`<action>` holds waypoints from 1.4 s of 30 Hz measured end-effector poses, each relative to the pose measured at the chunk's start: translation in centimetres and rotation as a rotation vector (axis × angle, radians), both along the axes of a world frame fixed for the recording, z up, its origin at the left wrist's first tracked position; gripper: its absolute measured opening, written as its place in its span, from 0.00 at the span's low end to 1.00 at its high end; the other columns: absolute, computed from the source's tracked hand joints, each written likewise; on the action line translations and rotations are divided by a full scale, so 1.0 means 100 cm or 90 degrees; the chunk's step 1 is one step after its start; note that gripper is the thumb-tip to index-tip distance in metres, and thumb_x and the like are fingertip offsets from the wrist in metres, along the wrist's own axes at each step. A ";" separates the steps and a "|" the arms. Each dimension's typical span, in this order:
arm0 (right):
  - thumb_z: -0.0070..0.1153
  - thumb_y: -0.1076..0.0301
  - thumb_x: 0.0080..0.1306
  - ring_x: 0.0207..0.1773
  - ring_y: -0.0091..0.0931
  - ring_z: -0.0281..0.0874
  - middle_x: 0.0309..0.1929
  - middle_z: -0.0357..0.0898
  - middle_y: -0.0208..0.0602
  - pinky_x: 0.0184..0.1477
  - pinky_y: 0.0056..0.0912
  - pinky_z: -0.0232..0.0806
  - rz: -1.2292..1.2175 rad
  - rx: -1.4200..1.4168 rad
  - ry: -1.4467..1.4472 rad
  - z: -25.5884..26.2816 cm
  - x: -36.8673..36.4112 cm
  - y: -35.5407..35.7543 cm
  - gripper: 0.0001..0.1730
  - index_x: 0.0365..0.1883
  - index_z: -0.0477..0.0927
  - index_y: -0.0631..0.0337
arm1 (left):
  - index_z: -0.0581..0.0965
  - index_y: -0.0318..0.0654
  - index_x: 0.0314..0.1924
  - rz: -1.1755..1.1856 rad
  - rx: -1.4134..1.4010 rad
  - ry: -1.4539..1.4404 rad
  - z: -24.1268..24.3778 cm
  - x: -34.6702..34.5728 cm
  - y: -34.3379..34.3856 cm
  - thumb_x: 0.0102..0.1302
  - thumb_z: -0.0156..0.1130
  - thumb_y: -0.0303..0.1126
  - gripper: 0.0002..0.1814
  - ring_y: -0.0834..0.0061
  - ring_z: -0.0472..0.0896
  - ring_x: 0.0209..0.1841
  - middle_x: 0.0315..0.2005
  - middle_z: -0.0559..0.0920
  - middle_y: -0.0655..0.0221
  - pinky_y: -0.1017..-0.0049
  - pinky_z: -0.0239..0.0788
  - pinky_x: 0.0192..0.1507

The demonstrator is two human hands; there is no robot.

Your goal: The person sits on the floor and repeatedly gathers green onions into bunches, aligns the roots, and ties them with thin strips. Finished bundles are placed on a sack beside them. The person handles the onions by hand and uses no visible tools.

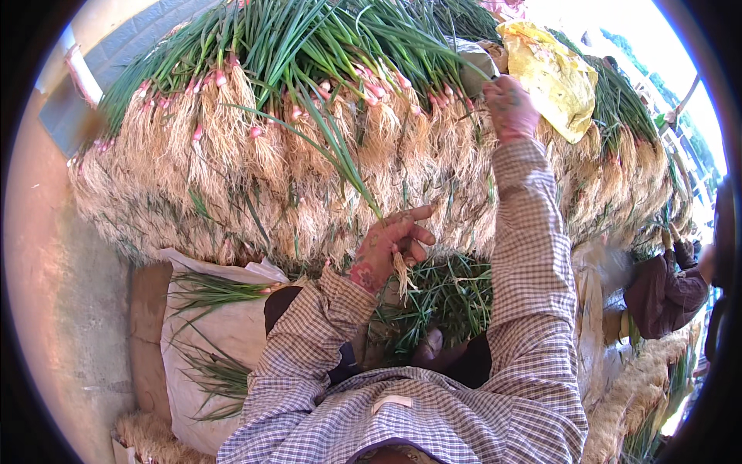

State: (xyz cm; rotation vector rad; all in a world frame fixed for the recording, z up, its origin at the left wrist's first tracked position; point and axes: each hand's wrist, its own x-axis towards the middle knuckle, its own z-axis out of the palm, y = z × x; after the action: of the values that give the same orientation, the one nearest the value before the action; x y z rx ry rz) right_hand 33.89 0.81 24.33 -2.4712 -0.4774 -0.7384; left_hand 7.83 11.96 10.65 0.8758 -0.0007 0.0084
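Note:
My left hand [394, 246] is closed around a spring onion [356, 174], its green leaves pointing up and left and its pale roots hanging below the palm. Farther out, my right hand [511, 109] is closed on the end of a long green leaf [472, 66] at the right side of the heap. Before me lies a large heap of spring onions [313, 29] with pink bulbs and long, pale, fibrous roots facing me. Between my knees lie loose green leaves [458, 290].
Left of me, small bunches of green onions [223, 290] lie on a white sheet [200, 342]. A yellow plastic bag [553, 75] rests on the heap beside my right hand. Another person [666, 287] sits at the far right. More rooted onions [629, 383] lie at lower right.

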 end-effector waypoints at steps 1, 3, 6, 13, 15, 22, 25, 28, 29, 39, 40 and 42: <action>0.54 0.50 0.62 0.30 0.30 0.76 0.27 0.79 0.34 0.33 0.33 0.66 -0.033 0.019 -0.001 0.000 -0.008 -0.026 0.16 0.35 0.79 0.53 | 0.67 0.30 0.58 -0.002 0.017 0.018 -0.002 -0.001 -0.002 0.68 0.49 0.41 0.25 0.81 0.79 0.26 0.32 0.81 0.65 0.84 0.70 0.26; 0.49 0.57 0.66 0.16 0.15 0.66 0.15 0.73 0.26 0.18 0.19 0.57 0.075 0.319 0.216 -0.013 -0.034 -0.064 0.15 0.36 0.79 0.60 | 0.68 0.32 0.58 -0.012 0.040 0.045 -0.008 -0.001 -0.009 0.68 0.49 0.42 0.24 0.81 0.79 0.27 0.33 0.81 0.64 0.83 0.71 0.28; 0.47 0.57 0.68 0.11 0.17 0.58 0.11 0.66 0.23 0.14 0.19 0.51 0.201 0.506 0.449 -0.066 -0.095 -0.093 0.17 0.34 0.80 0.61 | 0.69 0.37 0.59 -0.016 0.119 0.072 -0.020 0.004 -0.027 0.68 0.48 0.45 0.25 0.76 0.78 0.41 0.42 0.79 0.67 0.75 0.70 0.42; 0.45 0.51 0.68 0.14 0.19 0.69 0.19 0.77 0.33 0.14 0.17 0.56 0.286 0.575 0.725 -0.165 -0.214 -0.085 0.22 0.36 0.79 0.64 | 0.71 0.33 0.56 -0.067 0.144 0.063 -0.037 0.007 -0.048 0.68 0.51 0.40 0.22 0.87 0.74 0.32 0.38 0.81 0.72 0.85 0.64 0.30; 0.46 0.51 0.68 0.15 0.22 0.72 0.23 0.78 0.35 0.16 0.19 0.61 0.409 0.723 0.740 -0.178 -0.229 -0.078 0.22 0.37 0.78 0.65 | 0.73 0.31 0.52 -0.090 0.059 0.129 -0.040 0.004 -0.050 0.67 0.53 0.37 0.19 0.82 0.77 0.36 0.39 0.81 0.67 0.82 0.68 0.35; 0.53 0.55 0.66 0.30 0.20 0.77 0.34 0.80 0.31 0.32 0.20 0.69 0.348 0.629 0.671 -0.214 -0.223 -0.091 0.20 0.42 0.78 0.66 | 0.78 0.29 0.40 0.063 0.059 0.180 -0.057 0.004 -0.074 0.66 0.54 0.32 0.12 0.70 0.80 0.44 0.39 0.82 0.60 0.73 0.72 0.47; 0.51 0.55 0.67 0.27 0.20 0.77 0.32 0.80 0.31 0.28 0.20 0.69 0.415 0.702 0.796 -0.227 -0.226 -0.101 0.20 0.41 0.77 0.66 | 0.78 0.30 0.36 0.090 0.035 0.147 -0.064 0.006 -0.075 0.66 0.55 0.34 0.12 0.68 0.80 0.44 0.38 0.82 0.60 0.70 0.72 0.47; 0.49 0.56 0.68 0.19 0.17 0.71 0.26 0.78 0.30 0.18 0.18 0.62 0.358 0.715 0.791 -0.238 -0.242 -0.100 0.18 0.41 0.76 0.65 | 0.77 0.29 0.35 0.110 -0.005 0.057 -0.062 0.013 -0.060 0.66 0.54 0.36 0.14 0.66 0.78 0.47 0.39 0.81 0.57 0.69 0.69 0.51; 0.48 0.57 0.68 0.17 0.16 0.70 0.24 0.78 0.29 0.16 0.17 0.59 0.367 0.573 0.790 -0.237 -0.245 -0.103 0.17 0.40 0.77 0.64 | 0.77 0.29 0.34 0.107 -0.018 0.009 -0.061 0.013 -0.054 0.66 0.53 0.37 0.15 0.66 0.78 0.48 0.40 0.81 0.57 0.68 0.68 0.53; 0.56 0.49 0.62 0.45 0.22 0.73 0.45 0.76 0.31 0.43 0.23 0.65 0.447 0.542 0.723 -0.194 -0.226 -0.097 0.28 0.51 0.73 0.64 | 0.78 0.30 0.43 0.039 0.162 0.036 -0.045 0.009 -0.057 0.65 0.54 0.32 0.13 0.70 0.77 0.49 0.44 0.80 0.61 0.72 0.64 0.56; 0.56 0.56 0.62 0.42 0.22 0.74 0.42 0.77 0.31 0.43 0.23 0.66 0.418 0.631 0.803 -0.193 -0.228 -0.092 0.24 0.50 0.73 0.65 | 0.78 0.29 0.43 0.014 0.172 0.068 -0.045 0.012 -0.056 0.63 0.56 0.29 0.12 0.70 0.78 0.47 0.43 0.81 0.61 0.73 0.67 0.53; 0.56 0.64 0.62 0.37 0.21 0.76 0.39 0.78 0.31 0.41 0.22 0.68 0.378 0.758 0.888 -0.194 -0.231 -0.084 0.18 0.47 0.74 0.66 | 0.78 0.28 0.42 -0.064 0.081 0.104 -0.047 0.012 -0.054 0.62 0.57 0.28 0.11 0.70 0.79 0.45 0.41 0.81 0.60 0.74 0.70 0.49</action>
State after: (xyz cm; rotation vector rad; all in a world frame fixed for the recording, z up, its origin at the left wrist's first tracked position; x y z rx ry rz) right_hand 10.78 -7.56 4.92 -1.0937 -0.0868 0.7804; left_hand 9.08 6.53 5.93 1.0005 0.1079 -0.1591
